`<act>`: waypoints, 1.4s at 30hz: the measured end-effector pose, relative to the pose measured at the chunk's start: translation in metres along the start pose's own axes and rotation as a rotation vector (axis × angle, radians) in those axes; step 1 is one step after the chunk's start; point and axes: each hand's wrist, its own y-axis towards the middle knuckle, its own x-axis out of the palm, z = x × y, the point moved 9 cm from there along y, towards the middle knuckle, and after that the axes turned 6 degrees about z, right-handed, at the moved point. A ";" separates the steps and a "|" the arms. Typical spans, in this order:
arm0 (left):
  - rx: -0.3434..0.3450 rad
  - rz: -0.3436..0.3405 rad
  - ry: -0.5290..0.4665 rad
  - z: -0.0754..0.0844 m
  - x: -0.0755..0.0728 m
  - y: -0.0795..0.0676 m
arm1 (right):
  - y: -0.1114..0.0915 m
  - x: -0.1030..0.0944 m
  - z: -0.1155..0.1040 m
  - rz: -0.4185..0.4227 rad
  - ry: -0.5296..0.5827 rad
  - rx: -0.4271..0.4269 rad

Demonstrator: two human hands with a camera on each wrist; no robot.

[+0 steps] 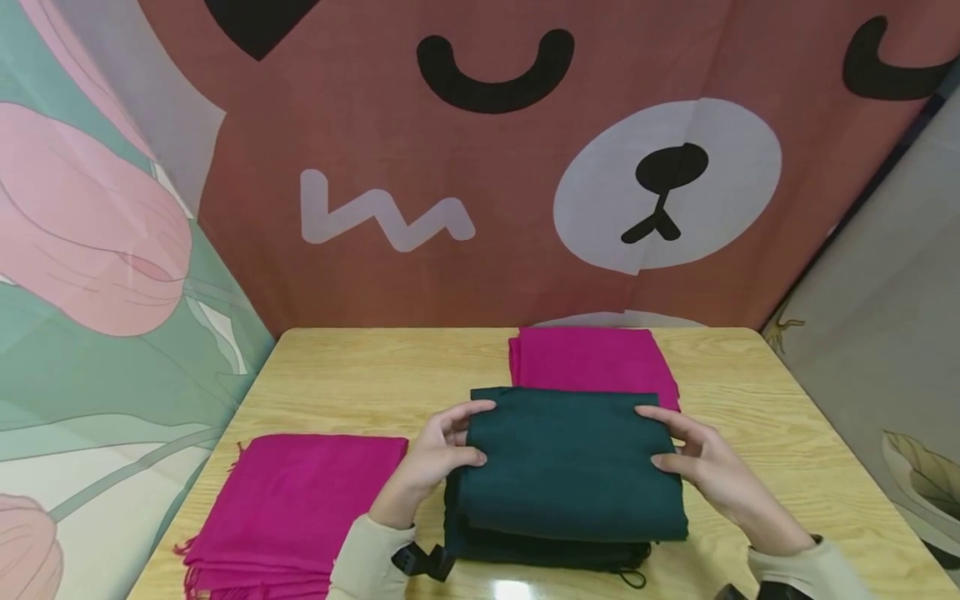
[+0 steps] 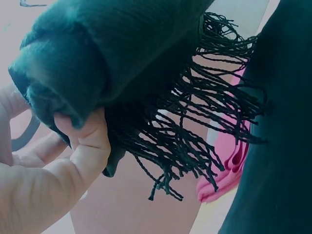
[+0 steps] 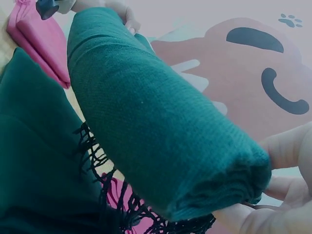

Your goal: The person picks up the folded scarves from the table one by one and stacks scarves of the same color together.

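Observation:
A folded dark green scarf (image 1: 570,467) is held up between both hands, its layers showing as a thick roll in the right wrist view. My left hand (image 1: 431,458) grips its left end, thumb and fingers bent around the edge. At the opposite end my right hand (image 1: 708,458) grips it the same way. Black-green twisted fringe (image 2: 185,117) hangs from the scarf in the left wrist view. Below it lies more dark green folded cloth (image 1: 555,556) on the table, mostly hidden by the held scarf in the head view.
On the left of the wooden table (image 1: 375,367) is a magenta folded stack (image 1: 307,500) with fringed edges. Another magenta folded cloth (image 1: 588,358) lies at the back, partly behind the green scarf. A printed bear curtain (image 1: 510,167) hangs at the table's far edge.

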 end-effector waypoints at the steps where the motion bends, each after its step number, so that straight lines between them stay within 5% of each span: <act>1: -0.007 0.003 0.001 -0.001 -0.001 -0.001 | 0.001 0.001 0.001 -0.002 0.003 0.006; 42: -0.073 0.047 0.075 -0.040 -0.031 -0.005 | 0.017 0.025 0.056 -0.042 0.121 0.170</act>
